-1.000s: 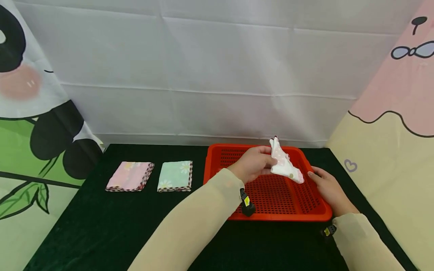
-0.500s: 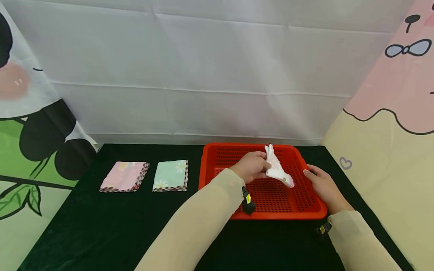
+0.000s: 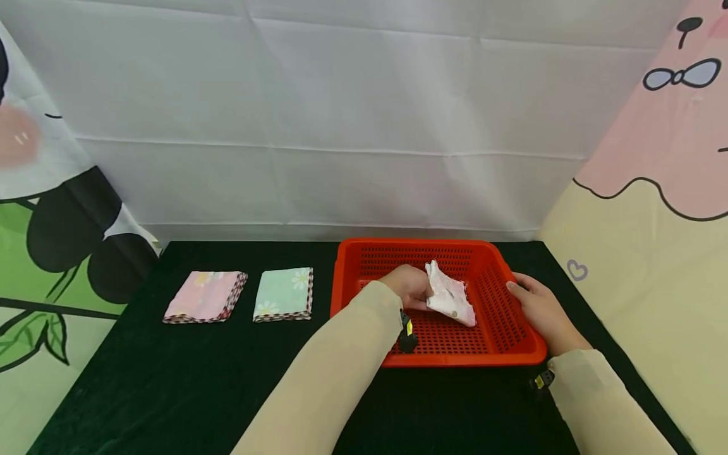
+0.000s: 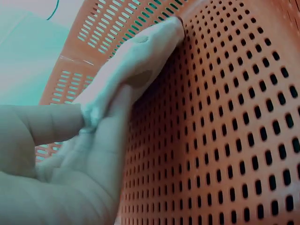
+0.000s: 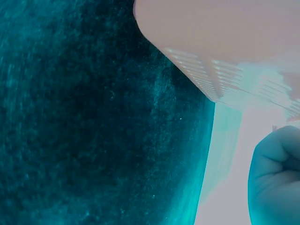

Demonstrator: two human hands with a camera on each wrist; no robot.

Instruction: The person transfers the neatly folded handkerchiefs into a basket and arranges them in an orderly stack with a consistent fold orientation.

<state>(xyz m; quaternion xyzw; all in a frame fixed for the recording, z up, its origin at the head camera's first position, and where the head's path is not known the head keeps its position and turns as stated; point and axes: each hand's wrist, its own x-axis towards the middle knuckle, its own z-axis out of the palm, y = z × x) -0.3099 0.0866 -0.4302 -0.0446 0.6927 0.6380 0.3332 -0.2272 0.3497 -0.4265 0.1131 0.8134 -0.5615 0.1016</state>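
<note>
Inside the red plastic basket, my left hand pinches a small white-and-pink handkerchief between thumb and fingers. The handkerchief slants above the perforated basket floor in the left wrist view, one end held in the left hand. My right hand holds the basket's right rim, its thumb at the top edge and the other fingers mostly hidden behind the wall. Only part of the right hand shows at the right edge of the right wrist view.
On the dark green tabletop, left of the basket, lie two folded handkerchiefs: a pink one and a mint-green one, both with checked edges. A white curtain hangs behind, and patterned cloths flank the table.
The left hand has lowered the white-and-pink handkerchief deeper into the basket and slightly leftward. The right hand keeps its hold on the rim. The head view has shifted a little.
</note>
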